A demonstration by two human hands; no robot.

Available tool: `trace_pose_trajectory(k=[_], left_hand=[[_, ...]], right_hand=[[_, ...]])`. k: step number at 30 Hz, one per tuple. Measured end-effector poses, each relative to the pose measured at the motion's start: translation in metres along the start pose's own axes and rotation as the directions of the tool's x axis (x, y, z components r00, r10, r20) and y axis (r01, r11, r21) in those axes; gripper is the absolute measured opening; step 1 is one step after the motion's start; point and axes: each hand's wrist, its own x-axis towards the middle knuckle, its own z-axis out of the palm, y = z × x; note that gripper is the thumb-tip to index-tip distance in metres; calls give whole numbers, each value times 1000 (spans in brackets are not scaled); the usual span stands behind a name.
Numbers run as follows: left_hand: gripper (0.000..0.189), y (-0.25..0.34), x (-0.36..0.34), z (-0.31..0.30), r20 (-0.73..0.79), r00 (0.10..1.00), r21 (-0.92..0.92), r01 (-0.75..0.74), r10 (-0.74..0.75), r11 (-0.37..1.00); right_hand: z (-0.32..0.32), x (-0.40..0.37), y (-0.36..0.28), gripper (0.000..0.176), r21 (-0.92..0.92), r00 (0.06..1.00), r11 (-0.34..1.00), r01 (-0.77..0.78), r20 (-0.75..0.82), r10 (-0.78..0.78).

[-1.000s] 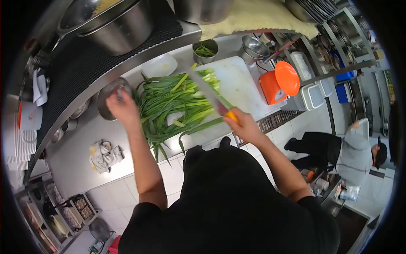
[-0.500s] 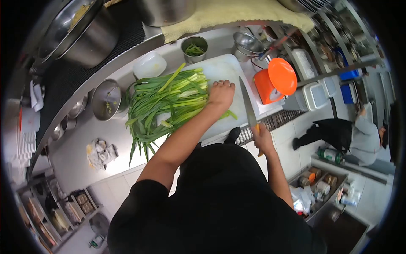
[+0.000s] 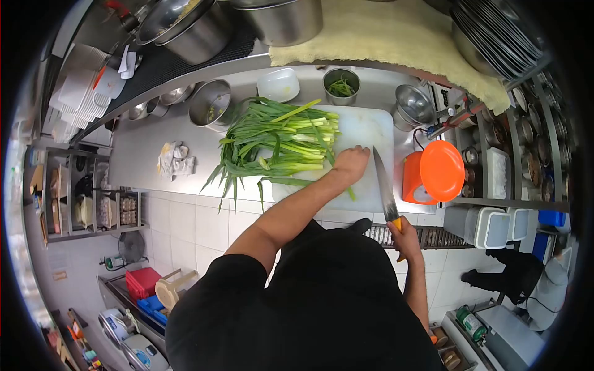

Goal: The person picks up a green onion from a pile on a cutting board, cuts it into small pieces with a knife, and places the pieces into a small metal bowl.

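Two hands over a white cutting board [image 3: 366, 127] on the steel worktop [image 3: 151, 145], left hand [image 3: 351, 162] spread flat on a pile of green onions [image 3: 278, 143], right hand [image 3: 403, 239] closed round a yellow-handled knife [image 3: 385, 188], blade just beside the left hand

L hand [image 3: 351, 162] palm-down, fingers fwd, arm stretched out | R hand [image 3: 403, 238] fisted, close to torso, elbow bent

Head-worn fisheye view, looking steeply down, cutting board [image 3: 365, 133] near (single view)
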Motion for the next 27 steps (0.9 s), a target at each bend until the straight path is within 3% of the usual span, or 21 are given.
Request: trace_pose_trajectory(k=[3,6,8,9,11,12,13,14,15,17,19,22,23,25,26,27], left_hand=[[18,-9,-10,-4,-99,995,-91,12,-21,996],[15,-23,-31,-56,-326,943,-273,-28,-65,962],[12,-56,-46,-106,-534,821,-342,10,-203,940],[11,-86,-55,-138,-665,713,-353,-41,-220,935],[8,-156,-73,-192,-732,522,-450,112,-438,886],[7,-183,-83,-222,-797,395,-431,160,-458,888],[14,-233,-92,-234,-848,324,-342,269,-419,901],[23,-299,-100,-232,-866,304,-336,237,-398,912],[30,-337,-113,-237,-880,384,-75,468,-279,880],[32,-395,-126,-230,-813,511,111,606,-279,787],[27,-346,-126,-237,-880,446,76,471,-162,879],[20,-225,-111,-209,-781,545,-305,96,-306,948],[12,-176,-111,-196,-753,631,-292,-69,-185,954],[11,-111,-104,-152,-628,778,-310,-225,-21,924],[16,-85,-104,-133,-394,919,-410,-143,-33,901],[17,-66,-101,-111,-318,948,-417,-154,15,896]], right_hand=[[-9,9,8,35,81,998,996,-30,60,25],[-9,8,-5,28,80,990,991,-107,97,99],[-3,8,-4,27,78,990,989,-125,77,119],[3,10,-4,29,99,991,987,-125,63,119],[15,6,0,34,140,990,981,-137,41,133],[21,6,-1,34,110,990,984,-141,28,139],[26,8,-2,35,96,991,986,-137,13,137],[30,8,-2,36,88,990,986,-139,-7,140],[34,7,2,37,85,987,985,-152,-31,155],[40,8,6,46,-119,985,984,-131,-125,116],[43,1,-8,48,-198,976,969,-146,-187,109],[53,-4,-27,45,-286,956,951,-118,-292,31],[58,-6,-33,43,-347,943,932,-107,-333,-16],[63,-8,-48,41,-390,917,913,-117,-395,-51],[64,-10,-56,39,-395,909,912,-110,-411,-68],[66,-12,-63,39,-375,914,924,-76,-397,-86]])
